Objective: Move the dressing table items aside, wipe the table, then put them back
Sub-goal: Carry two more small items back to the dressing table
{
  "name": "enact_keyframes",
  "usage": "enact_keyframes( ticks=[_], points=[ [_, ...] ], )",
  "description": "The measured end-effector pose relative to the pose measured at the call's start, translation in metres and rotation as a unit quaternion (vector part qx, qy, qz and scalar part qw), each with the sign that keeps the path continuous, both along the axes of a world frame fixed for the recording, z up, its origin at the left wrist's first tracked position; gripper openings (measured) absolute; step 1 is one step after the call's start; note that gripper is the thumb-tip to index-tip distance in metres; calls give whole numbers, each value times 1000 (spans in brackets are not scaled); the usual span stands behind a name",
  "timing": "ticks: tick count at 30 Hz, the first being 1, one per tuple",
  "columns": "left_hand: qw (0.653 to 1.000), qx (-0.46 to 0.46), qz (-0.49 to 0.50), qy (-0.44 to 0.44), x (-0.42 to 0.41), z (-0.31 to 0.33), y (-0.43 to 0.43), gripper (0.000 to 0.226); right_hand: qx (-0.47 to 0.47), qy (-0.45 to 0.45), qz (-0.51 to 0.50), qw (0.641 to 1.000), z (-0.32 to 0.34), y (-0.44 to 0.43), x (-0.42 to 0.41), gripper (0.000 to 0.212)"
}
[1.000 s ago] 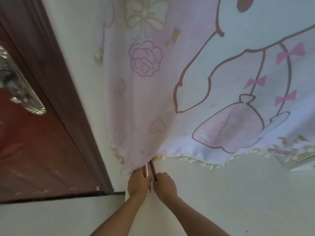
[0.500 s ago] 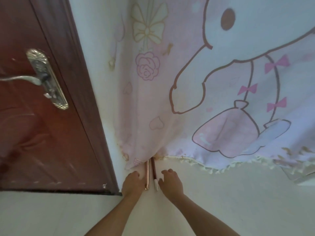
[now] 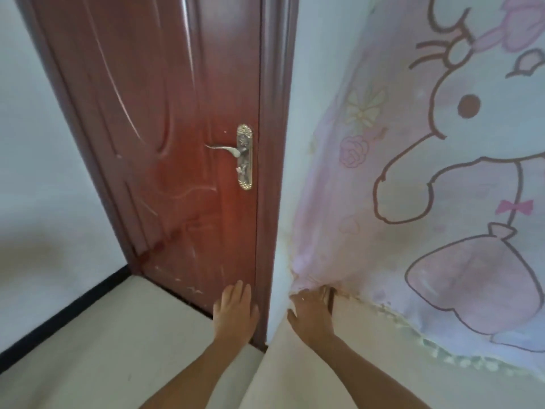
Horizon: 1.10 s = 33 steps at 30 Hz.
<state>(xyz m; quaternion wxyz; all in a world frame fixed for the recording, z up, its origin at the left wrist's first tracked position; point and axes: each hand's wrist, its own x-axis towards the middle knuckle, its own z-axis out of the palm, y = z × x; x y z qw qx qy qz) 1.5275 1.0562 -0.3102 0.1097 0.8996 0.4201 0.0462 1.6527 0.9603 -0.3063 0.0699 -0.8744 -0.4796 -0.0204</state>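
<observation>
My left hand (image 3: pixel 234 312) hovers with straight fingers in front of the door's lower part, left of the cream table top (image 3: pixel 368 352), and holds nothing. On the table's far left corner my right hand (image 3: pixel 312 315) lies flat, its fingertips at the hem of a pink cartoon-rabbit cloth (image 3: pixel 413 202). Just right of those fingertips two thin sticks, one gold and one dark (image 3: pixel 331 298), poke out from under the cloth; most of their length is hidden.
A red-brown wooden door (image 3: pixel 177 143) with a brass lever handle (image 3: pixel 243 156) stands left of the table. A white wall strip (image 3: pixel 306 113) separates door frame and cloth. Pale floor with a black skirting line (image 3: pixel 73 305) lies at lower left.
The view has swung left toward the door. My left hand has left the sticks and moved left off the table; my right hand stays by them at the cloth hem.
</observation>
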Motion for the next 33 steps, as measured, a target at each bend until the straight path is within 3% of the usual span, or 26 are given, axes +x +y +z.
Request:
enact_keyframes(
  ticks=[2, 5, 7, 10, 14, 21, 24, 29, 33],
  points=[
    [999, 15, 37, -16, -37, 8, 5, 51, 15, -43, 63, 997, 3, 16, -25, 39],
    [994, 24, 102, -11, -96, 23, 9, 56, 6, -4, 149, 989, 10, 36, -66, 32],
    [989, 8, 147, -14, -133, 24, 15, 55, -13, 52, 196, 979, 25, 49, -101, 40],
    [977, 32, 208, -22, -197, 36, 14, 56, 5, -1, 269, 963, 37, 68, -153, 46],
    [954, 25, 297, -29, -310, 52, -9, 57, 62, -26, 360, 931, 41, 88, -251, 32],
    [875, 58, 481, -9, -556, 75, -92, 58, 47, -58, 487, 870, 52, 78, -479, 57],
    [828, 68, 556, -24, -639, 80, -132, 56, 34, 35, 548, 835, 72, 54, -562, 46],
    [776, 86, 623, -47, -722, 83, -183, 53, 31, 38, 621, 782, 81, 42, -659, 45],
    [751, 87, 652, -55, -760, 83, -194, 54, 14, 47, 647, 761, 81, 49, -713, 45]
  ],
)
